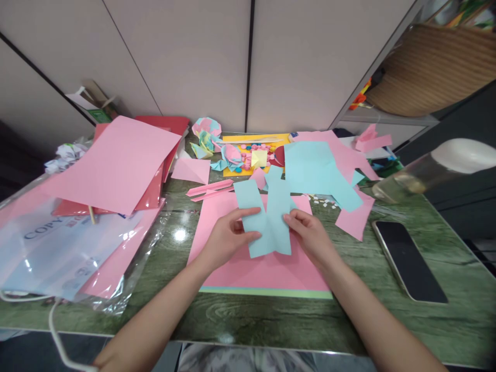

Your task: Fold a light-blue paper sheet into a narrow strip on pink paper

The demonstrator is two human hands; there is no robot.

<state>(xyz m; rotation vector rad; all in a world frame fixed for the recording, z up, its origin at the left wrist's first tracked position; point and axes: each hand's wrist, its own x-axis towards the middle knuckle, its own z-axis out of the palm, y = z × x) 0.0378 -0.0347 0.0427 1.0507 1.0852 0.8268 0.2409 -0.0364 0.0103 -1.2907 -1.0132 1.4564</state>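
Observation:
Between my two hands is a light blue piece of paper, split from its far edge into two strips that meet near the close end. My left hand pinches the left strip, thumb and fingers on its edge. At the right edge, my right hand grips the other strip between thumb and fingers. Below them lies a stack of pink sheets with blue and green edges showing. Folded pink strips rest just beyond its left corner.
Pink sheets and a plastic paper bag cover the left. Paper flowers, a yellow sheet and blue sheets lie at the back. A phone and a white-capped bottle are right.

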